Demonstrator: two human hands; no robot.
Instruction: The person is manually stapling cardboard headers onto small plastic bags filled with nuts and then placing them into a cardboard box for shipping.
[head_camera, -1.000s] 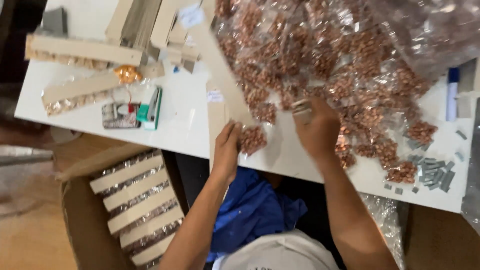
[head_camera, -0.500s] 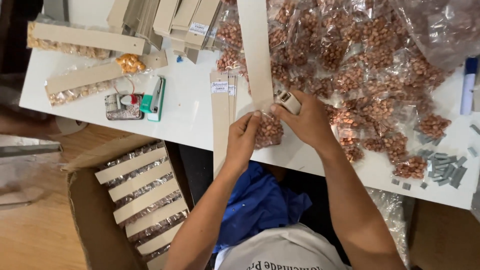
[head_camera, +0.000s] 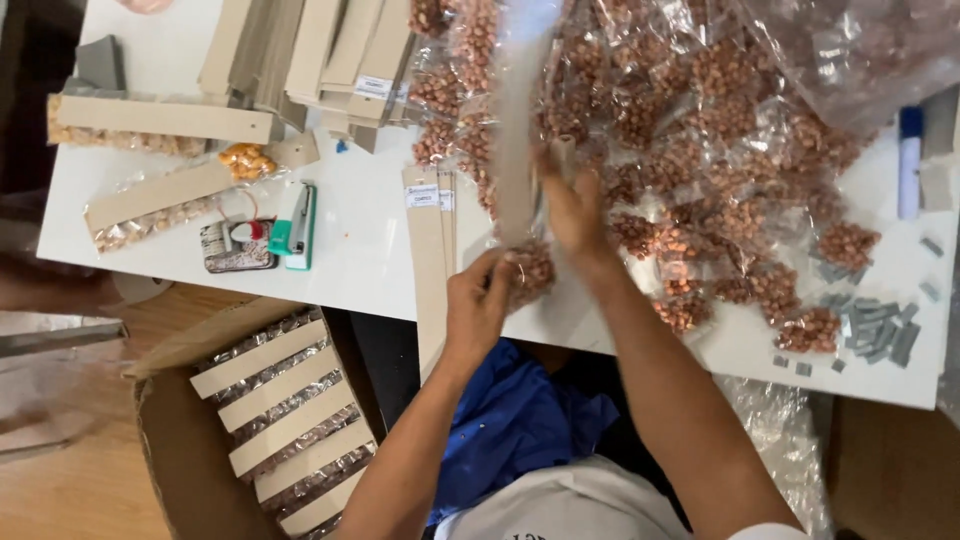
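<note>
While the left hand (head_camera: 478, 305) pinches a small clear packet of nuts (head_camera: 528, 272) near the white table's (head_camera: 365, 240) front edge, the right hand (head_camera: 572, 212), fingers closed, grips a blurred cardboard strip (head_camera: 518, 130) standing just above that packet

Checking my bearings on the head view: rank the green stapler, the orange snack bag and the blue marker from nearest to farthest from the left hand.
1. Green stapler, on the table to the image-left of the left hand.
2. Orange snack bag, farther up and image-left, beyond the stapler.
3. Blue marker, far across at the table's image-right edge, past the right hand.
</note>
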